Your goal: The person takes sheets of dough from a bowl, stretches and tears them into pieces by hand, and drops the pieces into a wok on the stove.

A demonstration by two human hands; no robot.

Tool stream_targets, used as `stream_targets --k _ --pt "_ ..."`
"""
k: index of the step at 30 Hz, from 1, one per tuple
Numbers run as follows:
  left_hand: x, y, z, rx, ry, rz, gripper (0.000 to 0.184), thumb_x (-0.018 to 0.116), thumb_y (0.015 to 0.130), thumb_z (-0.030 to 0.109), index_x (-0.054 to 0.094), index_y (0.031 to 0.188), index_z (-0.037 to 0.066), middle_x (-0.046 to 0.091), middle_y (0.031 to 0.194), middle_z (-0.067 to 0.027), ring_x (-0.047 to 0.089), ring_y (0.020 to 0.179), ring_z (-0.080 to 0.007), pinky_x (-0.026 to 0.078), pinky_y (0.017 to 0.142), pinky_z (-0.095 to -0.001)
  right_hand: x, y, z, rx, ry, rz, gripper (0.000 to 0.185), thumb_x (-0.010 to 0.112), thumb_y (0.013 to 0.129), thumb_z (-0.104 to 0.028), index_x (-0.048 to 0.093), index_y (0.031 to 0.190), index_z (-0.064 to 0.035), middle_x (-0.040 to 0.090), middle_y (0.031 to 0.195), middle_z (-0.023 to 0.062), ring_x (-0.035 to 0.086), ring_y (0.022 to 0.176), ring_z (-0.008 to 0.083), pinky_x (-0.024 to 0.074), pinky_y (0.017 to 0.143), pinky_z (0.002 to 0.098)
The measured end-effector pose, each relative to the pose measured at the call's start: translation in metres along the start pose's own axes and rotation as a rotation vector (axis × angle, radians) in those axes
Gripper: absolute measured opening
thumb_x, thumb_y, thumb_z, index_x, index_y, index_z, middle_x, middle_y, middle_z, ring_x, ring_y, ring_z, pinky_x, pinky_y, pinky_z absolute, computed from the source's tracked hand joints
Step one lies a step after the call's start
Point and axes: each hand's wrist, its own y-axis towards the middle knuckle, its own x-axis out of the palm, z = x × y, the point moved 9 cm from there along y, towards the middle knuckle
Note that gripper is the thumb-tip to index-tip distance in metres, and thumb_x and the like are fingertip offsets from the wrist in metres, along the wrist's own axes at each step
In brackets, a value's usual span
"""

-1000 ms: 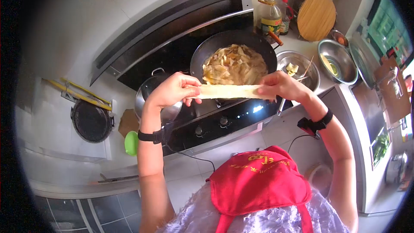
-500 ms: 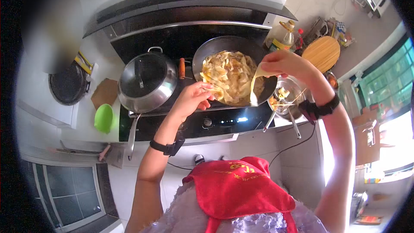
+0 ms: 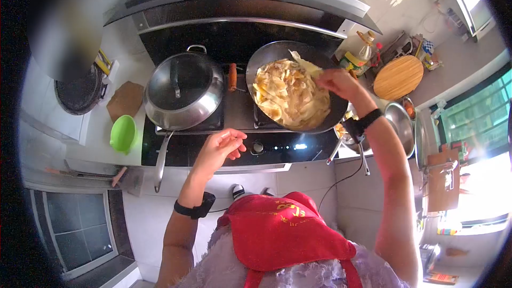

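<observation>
My right hand [image 3: 338,82] pinches one end of a pale, flat dough strip [image 3: 305,64] over the right side of the wok [image 3: 261,54]. The strip's far end points toward the wok's back rim. Inside the wok lies a heap of similar pale flat pieces in brownish liquid [image 3: 290,93]. In front of the stove's control panel, my left hand [image 3: 220,152] hovers with fingers loosely curled and slightly apart, and nothing shows in it. Left of the wok, a lidded steel pan [image 3: 184,93] stands on the other burner, its long handle [image 3: 162,162] jutting toward me.
An orange-brown handle [image 3: 232,77] lies between the pans. Right of the stove are a metal bowl with utensils [image 3: 352,141], an oil bottle [image 3: 365,48], a round wooden board [image 3: 399,77] and a steel basin [image 3: 399,125]. A green bowl [image 3: 123,133] sits on the left counter.
My left hand has drawn back from the wok's front edge, and the dough piece it held is gone from it. My right hand has swung the dough strip back over the wok.
</observation>
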Motion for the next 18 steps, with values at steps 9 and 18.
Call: stream_targets --k 9,18 --pt "0.009 -0.014 0.002 -0.030 0.040 0.008 0.019 0.059 0.094 0.015 0.063 0.109 0.004 0.066 0.084 -0.0035 0.058 0.072 -0.0073 0.048 0.068 -0.0217 0.072 -0.131 -0.023 0.437 0.281 0.066 0.034 0.057 0.096 -0.023 0.059 0.123 -0.0025 0.069 0.101 0.0083 0.068 0.088 0.0164 0.0577 0.076 0.0288" --pt "0.075 -0.011 0.027 0.022 0.095 0.049 0.019 0.059 0.095 0.016 0.062 0.109 0.003 0.064 0.083 -0.0037 0.056 0.071 -0.0077 0.046 0.067 -0.0216 -0.143 -0.270 0.112 0.470 0.090 0.633 0.014 0.063 0.091 -0.015 0.069 0.095 -0.0039 0.068 0.079 0.0028 0.060 0.061 0.0068 0.0437 0.047 0.0204"
